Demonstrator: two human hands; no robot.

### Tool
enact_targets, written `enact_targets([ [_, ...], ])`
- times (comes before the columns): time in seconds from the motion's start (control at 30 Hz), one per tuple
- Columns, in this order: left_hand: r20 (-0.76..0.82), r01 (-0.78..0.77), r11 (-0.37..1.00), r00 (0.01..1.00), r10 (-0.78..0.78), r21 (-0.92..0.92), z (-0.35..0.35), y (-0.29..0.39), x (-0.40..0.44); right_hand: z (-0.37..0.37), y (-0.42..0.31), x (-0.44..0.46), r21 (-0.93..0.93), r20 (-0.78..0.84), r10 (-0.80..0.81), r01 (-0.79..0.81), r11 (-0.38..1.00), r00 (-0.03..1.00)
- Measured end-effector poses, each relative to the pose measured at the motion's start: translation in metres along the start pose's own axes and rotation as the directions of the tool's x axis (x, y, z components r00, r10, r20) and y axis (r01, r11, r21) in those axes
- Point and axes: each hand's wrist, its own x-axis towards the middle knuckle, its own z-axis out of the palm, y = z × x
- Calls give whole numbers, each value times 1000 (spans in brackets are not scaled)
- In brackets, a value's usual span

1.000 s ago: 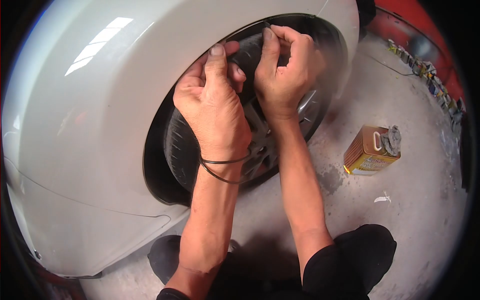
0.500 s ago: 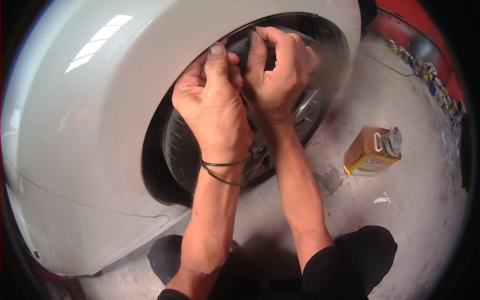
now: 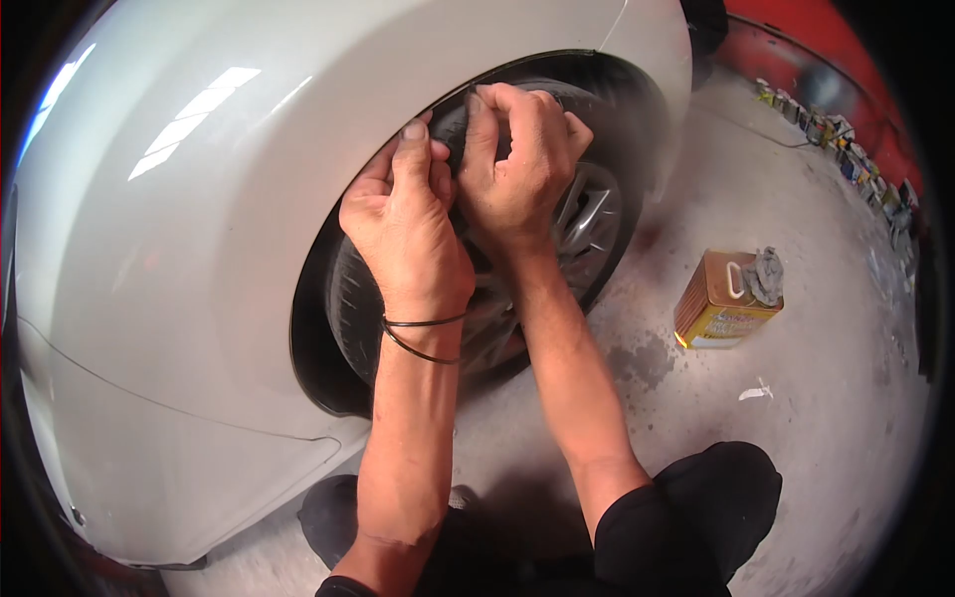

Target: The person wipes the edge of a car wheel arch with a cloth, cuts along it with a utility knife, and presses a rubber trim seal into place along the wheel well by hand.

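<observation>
My left hand point(image 3: 406, 214) is at the wheel arch of a white car point(image 3: 229, 249), thumb up and fingers curled behind the lip. Its fingertips pinch the black wheel arch edge point(image 3: 557, 57). To the right of it, my right hand point(image 3: 522, 154) grips the same dark edge between thumb and forefinger, its other fingers bent. What lies right under the fingertips is partly hidden. Behind both hands is a black tire point(image 3: 350, 303) with a silver alloy rim point(image 3: 589, 221). A thin black band point(image 3: 423, 322) circles my left wrist.
On the concrete floor point(image 3: 796, 398) to the right stands a rectangular yellow-brown metal can point(image 3: 726, 303) with a grey rag point(image 3: 765, 277) on top. Several small cans point(image 3: 846, 154) line a red surface point(image 3: 796, 40) at the upper right. My dark-clothed knees frame the bottom.
The view has shifted a little, so the car, wheel and can sit slightly differently. Both hands stay at the wheel arch edge, in nearly the same pinching pose.
</observation>
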Motion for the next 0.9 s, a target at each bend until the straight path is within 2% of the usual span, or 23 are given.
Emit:
enact_targets([
  [0.23,1,-39,998,999,39,52,-6,-4,3,-3,-1,-5,110,67,-58,51,993,996],
  [0.37,-94,46,999,994,-47,-14,-1,5,-5,-9,-1,-2,136,74,-60,50,989,995],
  [0.43,-137,63,997,988,-68,-41,2,7,-6,-14,0,1,21,59,32,-34,999,998],
  [0.5,-180,40,997,982,-50,-60,3,8,-8,-10,7,-1,17,36,65,-65,998,997],
  [0.7,-125,63,993,989,-75,-96,-1,13,-3,-4,5,-1,-27,11,37,-37,999,999],
  [0.8,-59,65,990,996,-73,-124,-6,10,-3,-4,-3,-3,11,32,19,-20,1000,999],
  [0.9,-67,45,994,996,-52,-105,-6,11,-4,-3,-6,-3,75,42,-33,29,997,999],
])
